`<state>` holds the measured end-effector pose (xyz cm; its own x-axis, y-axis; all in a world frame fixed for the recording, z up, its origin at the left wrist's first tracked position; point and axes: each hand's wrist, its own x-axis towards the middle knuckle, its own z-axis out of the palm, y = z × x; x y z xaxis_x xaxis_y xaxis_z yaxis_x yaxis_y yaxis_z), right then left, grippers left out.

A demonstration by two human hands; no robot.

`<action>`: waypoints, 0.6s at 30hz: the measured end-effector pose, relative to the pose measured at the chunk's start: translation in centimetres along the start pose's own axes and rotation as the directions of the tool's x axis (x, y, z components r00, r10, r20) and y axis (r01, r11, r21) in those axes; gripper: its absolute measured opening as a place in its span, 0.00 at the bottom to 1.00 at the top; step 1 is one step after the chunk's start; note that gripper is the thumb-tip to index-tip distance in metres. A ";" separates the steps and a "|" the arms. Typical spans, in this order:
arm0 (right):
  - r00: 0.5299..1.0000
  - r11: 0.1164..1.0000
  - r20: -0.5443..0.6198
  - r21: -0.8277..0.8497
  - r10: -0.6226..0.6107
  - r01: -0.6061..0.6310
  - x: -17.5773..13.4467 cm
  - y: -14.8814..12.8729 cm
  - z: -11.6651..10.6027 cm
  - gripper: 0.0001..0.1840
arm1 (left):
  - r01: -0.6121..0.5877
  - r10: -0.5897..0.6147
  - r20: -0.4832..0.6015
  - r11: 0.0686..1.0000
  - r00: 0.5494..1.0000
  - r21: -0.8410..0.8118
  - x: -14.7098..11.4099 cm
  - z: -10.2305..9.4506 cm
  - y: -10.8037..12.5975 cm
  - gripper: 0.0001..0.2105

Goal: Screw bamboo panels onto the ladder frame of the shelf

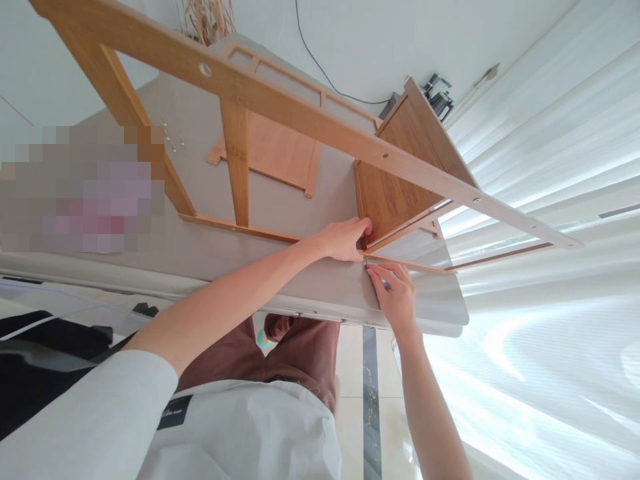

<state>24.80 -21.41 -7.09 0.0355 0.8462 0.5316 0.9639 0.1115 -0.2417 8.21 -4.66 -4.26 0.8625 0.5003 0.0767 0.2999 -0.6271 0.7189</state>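
A wooden frame (300, 119) stands on its side on the table, with a brown slatted-look panel (393, 200) set across it near the right end. My left hand (346, 240) is closed around the joint where this panel meets the lower rail (270, 231), thumb and fingers against the wood. Just right of it, my right hand (396, 288) pinches a small metal piece, perhaps a screw, against the outer side of the lower rail. Its far end is hidden at the wood.
Behind the frame, a loose wooden panel (283, 150) lies on the grey table (320, 283). Small metal parts (173, 141) are scattered to its left. A black appliance (440, 100) stands at the back, and white curtains (540, 127) hang on the right.
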 end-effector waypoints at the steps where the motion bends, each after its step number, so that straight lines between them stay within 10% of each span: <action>1: 1.000 1.000 -0.001 0.004 0.008 -0.008 0.0 0.0 0.0 0.10 | 0.003 -0.003 0.002 1.000 1.000 0.001 0.0 0.0 0.0 0.24; 18: 0.999 0.993 0.038 0.117 -0.009 0.005 0.1 -0.8 -0.5 0.09 | -0.004 0.004 -0.008 1.000 1.000 0.006 0.1 0.1 -0.1 0.24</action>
<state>24.16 -21.66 -6.43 0.0165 0.8643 0.5028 0.9264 0.1759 -0.3328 8.36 -4.61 -4.42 0.8604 0.5024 0.0854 0.2987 -0.6331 0.7141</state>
